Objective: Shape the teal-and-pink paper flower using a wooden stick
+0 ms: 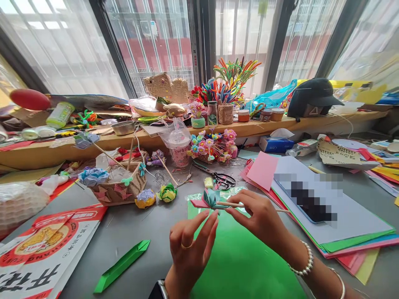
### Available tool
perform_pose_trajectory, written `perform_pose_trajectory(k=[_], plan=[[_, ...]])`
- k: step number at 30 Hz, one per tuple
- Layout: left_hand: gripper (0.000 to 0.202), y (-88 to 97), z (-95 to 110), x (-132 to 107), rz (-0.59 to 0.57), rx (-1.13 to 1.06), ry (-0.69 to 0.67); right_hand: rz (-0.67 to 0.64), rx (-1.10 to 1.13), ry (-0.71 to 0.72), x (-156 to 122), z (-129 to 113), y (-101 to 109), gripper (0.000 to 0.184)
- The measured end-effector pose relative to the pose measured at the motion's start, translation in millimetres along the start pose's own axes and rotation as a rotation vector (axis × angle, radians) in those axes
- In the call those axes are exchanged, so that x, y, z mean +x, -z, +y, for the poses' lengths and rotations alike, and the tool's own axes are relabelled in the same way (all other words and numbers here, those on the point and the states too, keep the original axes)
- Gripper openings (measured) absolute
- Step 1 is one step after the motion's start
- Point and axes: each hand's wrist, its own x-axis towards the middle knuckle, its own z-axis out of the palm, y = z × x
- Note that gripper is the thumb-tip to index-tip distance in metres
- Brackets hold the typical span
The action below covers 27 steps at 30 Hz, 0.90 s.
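A small folded-paper flower (211, 198) in light blue, with a pink paper petal pointing left, sits at the end of a thin wooden stick (232, 204). My right hand (260, 218) pinches the stick close to the flower, between thumb and fingers. From below, my left hand (190, 245) brings its thumb and fingertips together at the flower's lower edge, where a bit of blue paper shows; the exact contact is partly hidden. Beneath both hands lies a green sheet (246, 265) on the grey table. A folded green paper strip (122, 265) rests to the left.
Scissors (222, 180) lie behind the flower. Paper flower balls (167, 192) and a cardboard basket (116, 191) stand left of them. On the right, a phone (304, 201) rests on stacked coloured paper (355, 224). A red-and-white bag (46, 249) occupies the front left.
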Motion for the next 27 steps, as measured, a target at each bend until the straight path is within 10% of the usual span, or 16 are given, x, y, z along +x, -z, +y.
perform_pose_trajectory(k=[11, 20, 27], plan=[[0.031, -9.1, 1, 6, -0.154, 0.046, -0.022, -0.094, -0.051, 0.207, -5, -3, -13, 0.013], [0.014, -11.2, 10, 8, -0.211, -0.523, 0.582, -0.095, 0.162, 0.071, -2, -4, -10, 0.018], [0.017, -10.4, 19, 12, -0.157, -0.653, 0.794, -0.142, 0.203, 0.065, 1, -3, -5, 0.016]])
